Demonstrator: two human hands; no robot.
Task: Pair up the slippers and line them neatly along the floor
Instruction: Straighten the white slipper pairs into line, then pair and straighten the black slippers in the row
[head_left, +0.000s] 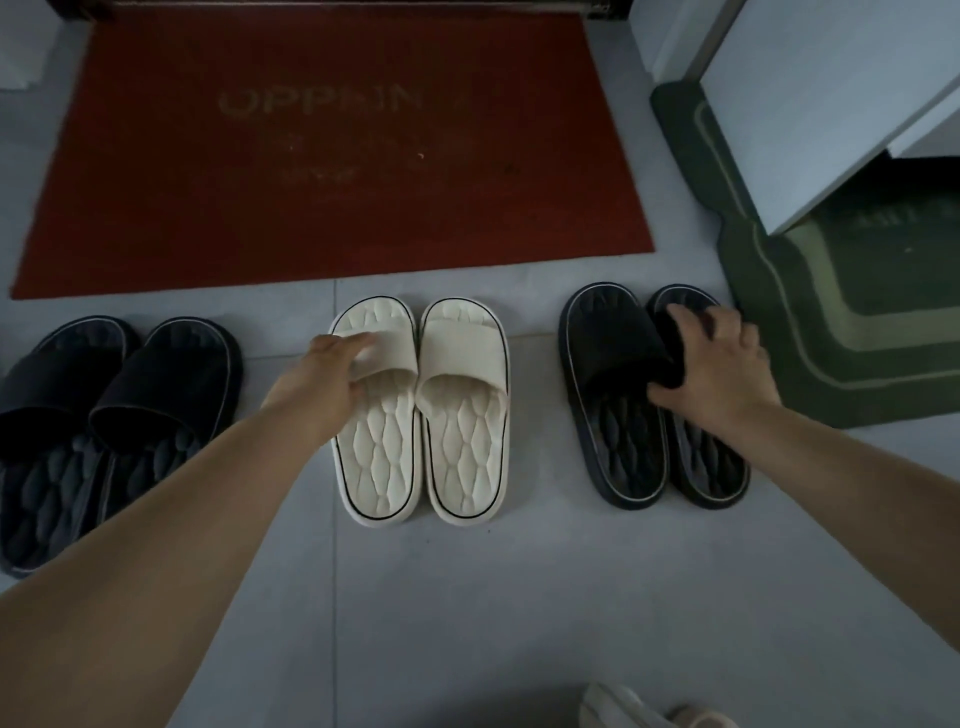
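Note:
Three pairs of slippers lie side by side on the grey tiled floor, toes toward the red mat. The dark pair (104, 415) is at the left. The cream pair sits in the middle: my left hand (322, 379) grips the strap of the left cream slipper (374, 452), with the right cream slipper (467, 426) touching it. At the right is a black pair: my right hand (711, 364) holds the strap of the right black slipper (711, 457), next to the left black slipper (613, 400).
A red doormat (332, 156) with faded lettering lies beyond the slippers. A green mat (831, 338) lies at the right under a white cabinet (831, 104). A pale slipper on a foot (623, 706) shows at the bottom edge.

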